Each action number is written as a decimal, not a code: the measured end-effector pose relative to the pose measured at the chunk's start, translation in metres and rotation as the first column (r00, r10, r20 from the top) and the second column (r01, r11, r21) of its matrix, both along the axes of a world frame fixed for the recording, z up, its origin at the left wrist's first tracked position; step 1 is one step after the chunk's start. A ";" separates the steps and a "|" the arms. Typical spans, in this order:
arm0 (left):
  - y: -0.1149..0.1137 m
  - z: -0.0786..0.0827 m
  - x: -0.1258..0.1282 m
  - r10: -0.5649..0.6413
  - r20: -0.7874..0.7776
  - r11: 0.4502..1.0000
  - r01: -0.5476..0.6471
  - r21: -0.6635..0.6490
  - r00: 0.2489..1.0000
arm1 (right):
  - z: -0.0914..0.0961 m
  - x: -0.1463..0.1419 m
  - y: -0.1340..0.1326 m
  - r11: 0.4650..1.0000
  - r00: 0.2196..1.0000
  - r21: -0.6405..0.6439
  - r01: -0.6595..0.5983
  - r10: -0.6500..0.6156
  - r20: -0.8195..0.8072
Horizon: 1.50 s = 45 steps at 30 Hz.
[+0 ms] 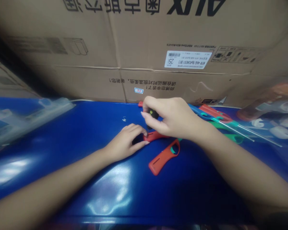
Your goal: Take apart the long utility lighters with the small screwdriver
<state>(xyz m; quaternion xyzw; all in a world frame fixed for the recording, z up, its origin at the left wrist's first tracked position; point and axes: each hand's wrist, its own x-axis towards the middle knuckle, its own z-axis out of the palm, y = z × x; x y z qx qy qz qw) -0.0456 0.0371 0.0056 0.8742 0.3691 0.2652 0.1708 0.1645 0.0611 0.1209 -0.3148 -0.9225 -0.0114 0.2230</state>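
My left hand (122, 142) pinches the butt end of a red long-nosed gas lighter (156, 136) that lies on the blue table. Above it, my right hand (174, 116) grips a screwdriver (152, 113) with a dark handle and a yellow-green mark on its end. Its shaft points down at the lighter's end near my left fingertips; the exact contact is hard to make out. A second red lighter (162, 159) with a green trigger lies just in front of the first. My right hand partly hides the held lighter.
A large cardboard box (86, 73) stands along the back of the blue table (74, 179). More lighters (216, 114) with metal tubes lie at the right, near a blurred clear container (261, 105). A translucent tray (31, 121) sits left; tiny pale pieces (124, 119) lie behind my left hand.
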 end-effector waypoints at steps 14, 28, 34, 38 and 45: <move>-0.001 0.001 0.001 0.009 -0.022 1.000 -0.009 0.003 1.000 | -0.004 -0.001 0.002 0.998 0.998 0.002 -0.057 0.057 -0.041; -0.001 0.000 0.001 0.006 0.008 1.000 -0.006 -0.002 1.000 | 0.002 0.001 0.001 0.999 0.999 0.047 0.016 -0.017 0.026; -0.001 0.002 0.001 0.010 0.010 1.000 -0.011 0.013 1.000 | 0.003 0.003 0.000 0.997 0.997 0.044 -0.068 0.066 0.032; -0.001 0.001 0.000 0.011 0.011 1.000 -0.012 0.008 1.000 | 0.000 0.001 -0.001 0.993 0.995 0.068 -0.091 0.088 0.046; -0.001 0.001 0.001 0.010 0.019 1.000 -0.010 0.012 1.000 | 0.001 0.000 -0.002 0.997 0.998 0.062 -0.036 0.032 0.061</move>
